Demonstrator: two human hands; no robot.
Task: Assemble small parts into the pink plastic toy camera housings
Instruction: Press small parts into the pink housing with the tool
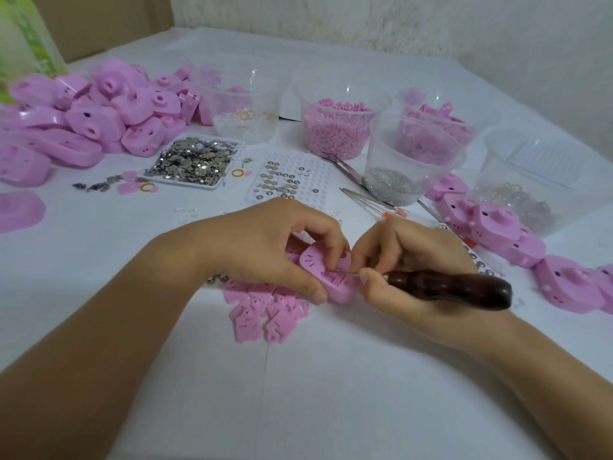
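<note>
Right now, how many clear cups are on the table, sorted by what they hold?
Cups of pink parts: 2
Cups of clear and yellowish rings: 2
Cup of silver bits: 1
Total: 5 cups
</note>
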